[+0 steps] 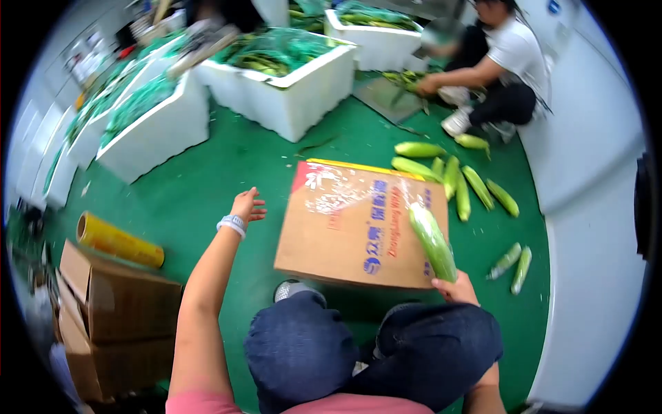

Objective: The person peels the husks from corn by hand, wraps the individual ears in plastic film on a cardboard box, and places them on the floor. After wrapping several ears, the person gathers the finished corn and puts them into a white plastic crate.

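My right hand (458, 288) grips the lower end of a long green vegetable (433, 243), which looks partly wrapped in clear film and tilts over the right side of a cardboard box (345, 238). Clear film (338, 186) lies across the box top, with a yellow strip (365, 168) along the far edge. My left hand (249, 205), with a pale band at the wrist, is left of the box, fingers apart and holding nothing. Several green vegetables (477, 186) lie on the floor beyond the box's right corner.
Two wrapped vegetables (521, 270) lie at the right. White foam boxes (283, 103) with greens and netting stand at the back. Another person (514, 65) squats at the back right, handling greens. A yellow roll (121, 240) and cardboard boxes (131, 303) are at the left.
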Demonstrator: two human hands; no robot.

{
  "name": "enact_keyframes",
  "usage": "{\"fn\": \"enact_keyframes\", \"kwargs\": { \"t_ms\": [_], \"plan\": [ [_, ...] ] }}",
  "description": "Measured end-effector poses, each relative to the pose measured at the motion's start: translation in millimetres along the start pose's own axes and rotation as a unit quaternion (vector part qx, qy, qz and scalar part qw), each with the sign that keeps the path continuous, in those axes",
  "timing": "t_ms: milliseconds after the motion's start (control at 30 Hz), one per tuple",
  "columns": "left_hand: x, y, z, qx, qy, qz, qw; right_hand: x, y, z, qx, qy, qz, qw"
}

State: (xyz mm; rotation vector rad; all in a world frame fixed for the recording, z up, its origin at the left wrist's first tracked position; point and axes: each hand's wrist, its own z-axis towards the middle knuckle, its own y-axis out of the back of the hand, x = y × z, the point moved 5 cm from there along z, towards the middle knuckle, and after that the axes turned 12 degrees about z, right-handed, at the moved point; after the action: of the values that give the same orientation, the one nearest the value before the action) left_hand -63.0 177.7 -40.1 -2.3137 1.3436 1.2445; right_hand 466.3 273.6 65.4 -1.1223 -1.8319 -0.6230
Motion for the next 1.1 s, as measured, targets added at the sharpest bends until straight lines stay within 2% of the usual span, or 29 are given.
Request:
{"fn": "enact_keyframes", "kwargs": {
  "t_ms": [33, 67, 100, 133, 167, 200, 267, 400, 467, 500, 567, 600, 667, 733, 800, 833, 867, 900, 933, 967, 1000, 1033, 1067, 1100],
  "plan": [
    [-8.6, -15.1, -11.3, -0.024, -0.083, 0.065, 0.994, -12.5, 12.8, 0.0, -0.003, -0.005, 0.019, 1.0],
    [-8.9, -30.9, -16.8, -0.005, -0.085, 0.078, 0.993, -22.1, 22.4, 0.7, -0.005, -0.007, 0.038, 0.999],
    [-25.2, -42.6, -27.9, -0.082, -0.231, 0.221, 0.944, -29.3, 33.5, -4.2, -0.026, -0.012, 0.048, 0.998],
    [-42.3, -59.5, -47.2, -0.154, -0.377, 0.344, 0.846, -32.6, 43.0, -10.0, -0.051, -0.033, 0.069, 0.996],
    [-52.7, -77.0, -72.0, -0.172, -0.438, 0.394, 0.79, -33.4, 53.7, -13.5, -0.075, -0.049, 0.092, 0.992],
    [-56.1, -89.7, -86.2, -0.153, -0.455, 0.396, 0.782, -33.2, 65.1, -17.8, -0.098, -0.045, 0.106, 0.989],
    [-61.8, -117.0, -116.2, -0.137, -0.571, 0.466, 0.662, -43.2, 88.8, -27.0, -0.176, -0.12, 0.142, 0.967],
    [-60.8, -142.3, -125.2, -0.105, -0.614, 0.48, 0.618, -87.5, 150.8, -12.9, -0.27, -0.118, 0.125, 0.947],
    [-60.0, -147.5, -121.3, -0.109, -0.604, 0.54, 0.576, -118.8, 181.2, -0.4, -0.309, -0.143, 0.075, 0.937],
    [-59.0, -149.5, -119.3, -0.1, -0.591, 0.556, 0.575, -131.2, 192.0, 5.8, -0.318, -0.143, 0.082, 0.934],
    [-61.0, -153.8, -120.6, -0.092, -0.585, 0.583, 0.556, -147.3, 220.1, 18.1, -0.383, -0.164, -0.086, 0.905],
    [-61.7, -155.5, -123.1, -0.087, -0.572, 0.601, 0.551, -160.6, 229.5, 26.1, -0.387, -0.167, -0.082, 0.903],
    [-64.7, -158.5, -124.2, -0.079, -0.567, 0.632, 0.523, -164.4, 249.5, 34.1, -0.477, -0.069, -0.275, 0.832],
    [-74.0, -161.5, -126.8, -0.037, -0.532, 0.67, 0.516, -174.2, 264.6, 40.2, -0.472, -0.072, -0.283, 0.832],
    [-89.4, -164.6, -128.1, -0.008, -0.55, 0.655, 0.519, -175.7, 275.3, 47.4, -0.457, -0.068, -0.308, 0.832],
    [-95.4, -160.4, -116.9, -0.02, -0.554, 0.624, 0.551, -172.2, 274.4, 48.4, -0.449, -0.069, -0.31, 0.835],
    [-102.8, -153.8, -102.1, -0.034, -0.557, 0.593, 0.581, -155.1, 263.0, 48.1, -0.419, -0.061, -0.383, 0.821],
    [-114.8, -143.7, -80.1, -0.08, -0.504, 0.572, 0.642, -143.4, 254.5, 57.8, -0.387, -0.051, -0.453, 0.802],
    [-123.9, -131.0, -56.9, -0.127, -0.447, 0.547, 0.696, -144.2, 253.2, 75.9, -0.379, -0.048, -0.453, 0.805],
    [-126.6, -115.4, -31.8, -0.2, -0.423, 0.508, 0.723, -144.6, 244.0, 97.5, -0.319, 0.046, -0.385, 0.865],
    [-126.1, -102.9, -1.0, -0.208, -0.255, 0.499, 0.802, -140.2, 232.0, 114.8, -0.255, 0.14, -0.307, 0.906],
    [-124.6, -113.9, -9.3, -0.176, -0.096, 0.399, 0.895, -128.3, 218.0, 127.6, -0.223, 0.121, -0.283, 0.925],
    [-117.2, -130.7, -23.4, -0.134, 0.066, 0.278, 0.949, -110.9, 203.7, 139.2, -0.192, 0.104, -0.261, 0.94],
    [-102.9, -129.4, 5.4, -0.072, -0.024, 0.27, 0.96, -98.9, 197.9, 150.5, -0.194, 0.107, -0.264, 0.939]
  ]
}}
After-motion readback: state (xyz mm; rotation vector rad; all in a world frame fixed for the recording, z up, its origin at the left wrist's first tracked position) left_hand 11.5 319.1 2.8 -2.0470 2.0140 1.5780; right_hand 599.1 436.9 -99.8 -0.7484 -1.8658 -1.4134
